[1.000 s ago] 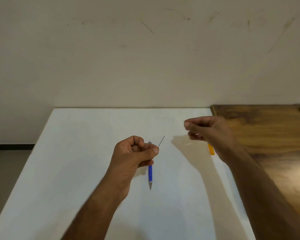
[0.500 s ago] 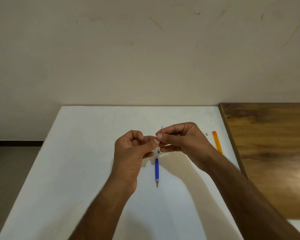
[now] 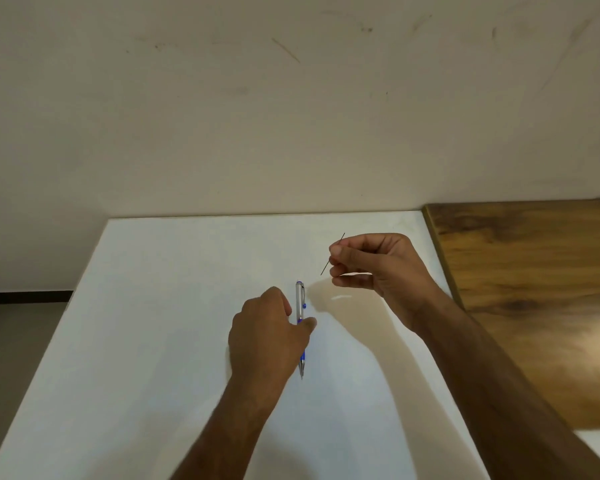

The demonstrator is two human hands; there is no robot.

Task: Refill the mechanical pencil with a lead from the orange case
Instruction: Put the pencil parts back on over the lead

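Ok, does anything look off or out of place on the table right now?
Nothing stands out. The right hand pinches a thin lead, intact; the left hand holds the mechanical pencil on the white table.

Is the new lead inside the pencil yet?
Not yet. Done: one lead is out, pinched in the right hand above the white table. In hand: the left hand holds the pencil, which points away with its tip toward the person. Left: slide the lead in.

White table (image 3: 153, 341) against wall; mechanical pencil (image 3: 300, 303) on it; wooden surface (image 3: 534, 271) adjoining right
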